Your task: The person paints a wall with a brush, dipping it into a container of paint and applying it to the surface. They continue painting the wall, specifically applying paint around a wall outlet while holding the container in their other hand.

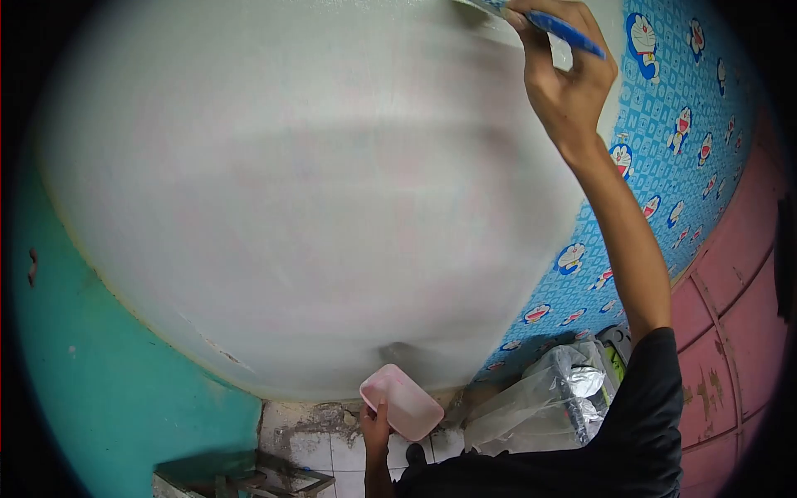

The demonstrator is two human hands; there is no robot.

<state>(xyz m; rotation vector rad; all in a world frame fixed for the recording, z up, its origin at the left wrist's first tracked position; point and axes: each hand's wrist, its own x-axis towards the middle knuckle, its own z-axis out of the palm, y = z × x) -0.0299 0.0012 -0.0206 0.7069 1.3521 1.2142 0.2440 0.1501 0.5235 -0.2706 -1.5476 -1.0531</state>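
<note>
High on the white wall [332, 216], my right hand [574, 83] is closed round the blue handle of a paintbrush [568, 33]. The brush head, partly cut off by the top edge of the view, lies against the wall beside a wet-looking patch. Low down, near the foot of the wall, my left hand [375, 425] grips a pink plastic tub [415, 408] by its rim, thumb over the inside. Whitish smears show within the tub.
Blue cartoon wallpaper [664, 178] borders the white wall on the right, with a pink panelled surface [722, 365] beyond. A teal wall [108, 365] stands left. Below are a wooden frame [290, 480], white floor tiles [349, 452] and a clear plastic-wrapped bundle [531, 407].
</note>
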